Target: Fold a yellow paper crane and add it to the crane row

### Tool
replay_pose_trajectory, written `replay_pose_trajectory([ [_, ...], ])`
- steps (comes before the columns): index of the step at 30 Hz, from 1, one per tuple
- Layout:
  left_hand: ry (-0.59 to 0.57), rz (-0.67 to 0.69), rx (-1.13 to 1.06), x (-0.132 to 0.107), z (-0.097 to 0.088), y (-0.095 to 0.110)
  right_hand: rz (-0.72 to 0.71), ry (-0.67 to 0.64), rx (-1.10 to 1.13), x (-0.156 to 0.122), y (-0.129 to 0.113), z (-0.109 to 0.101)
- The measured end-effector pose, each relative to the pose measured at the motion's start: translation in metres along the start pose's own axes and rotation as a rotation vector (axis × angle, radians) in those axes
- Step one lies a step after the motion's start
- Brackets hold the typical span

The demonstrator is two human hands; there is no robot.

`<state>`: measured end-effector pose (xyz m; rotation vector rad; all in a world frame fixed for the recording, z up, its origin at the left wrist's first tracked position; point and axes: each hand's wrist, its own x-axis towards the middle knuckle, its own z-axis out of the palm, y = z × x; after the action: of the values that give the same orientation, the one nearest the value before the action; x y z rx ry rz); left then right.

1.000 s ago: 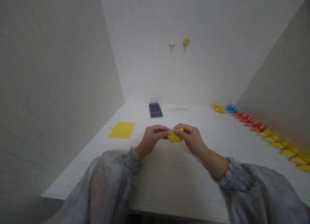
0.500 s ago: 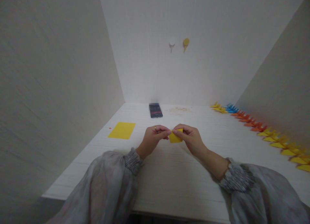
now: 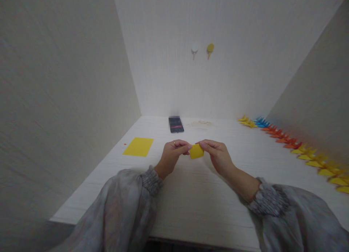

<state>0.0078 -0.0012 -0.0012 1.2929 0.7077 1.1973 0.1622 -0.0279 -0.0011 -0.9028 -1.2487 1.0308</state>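
Between my hands, above the middle of the white table (image 3: 196, 201), is a small folded piece of yellow paper (image 3: 196, 152). My left hand (image 3: 174, 154) pinches its left upper corner between thumb and fingers; a ring shows on one finger. On the other side, my right hand (image 3: 216, 152) grips the upper right corner with the thumb in front. The paper's lower edge hangs free and bulges a little. To the left of my left hand, a flat yellow paper sheet (image 3: 138, 147) lies on the table.
A dark phone (image 3: 176, 125) lies near the back wall (image 3: 163, 63). Along the right side runs a row of folded paper cranes in yellow, blue (image 3: 261, 122) and orange (image 3: 280, 135). White (image 3: 194, 49) and yellow (image 3: 210, 48) hooks stick to the wall. Side walls flank the table.
My right thumb has moved right, from the middle of the folded paper to its right corner. More of the paper's front now shows. My left hand keeps its pinch.
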Motion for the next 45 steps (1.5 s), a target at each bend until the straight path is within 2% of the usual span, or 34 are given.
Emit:
replay_pose_trajectory([
  [6,-0.034,-0.03,0.034,0.0002,-0.0023,-0.0023,0.028,0.055,-0.058,0.0011,-0.0014,-0.0004],
  [13,-0.142,-0.05,0.139,0.0023,-0.0041,-0.0089,0.03,0.002,-0.242,0.0015,0.0001,-0.0021],
  [18,-0.094,-0.033,0.232,0.0019,-0.0024,-0.0073,-0.037,-0.054,-0.374,-0.001,-0.0022,0.0022],
  [26,0.005,0.015,0.161,0.0037,-0.0055,-0.0065,-0.065,-0.005,-0.302,0.0018,0.0064,-0.0016],
  [34,-0.087,-0.029,0.129,0.0031,-0.0046,-0.0077,-0.074,-0.02,-0.363,0.0008,0.0051,-0.0035],
  [38,-0.119,-0.022,0.099,0.003,-0.0025,-0.0083,-0.074,-0.066,-0.437,-0.0008,0.0012,0.0002],
  [45,-0.092,-0.027,0.06,0.0014,-0.0028,-0.0071,-0.071,-0.119,-0.541,-0.0014,-0.002,0.0052],
])
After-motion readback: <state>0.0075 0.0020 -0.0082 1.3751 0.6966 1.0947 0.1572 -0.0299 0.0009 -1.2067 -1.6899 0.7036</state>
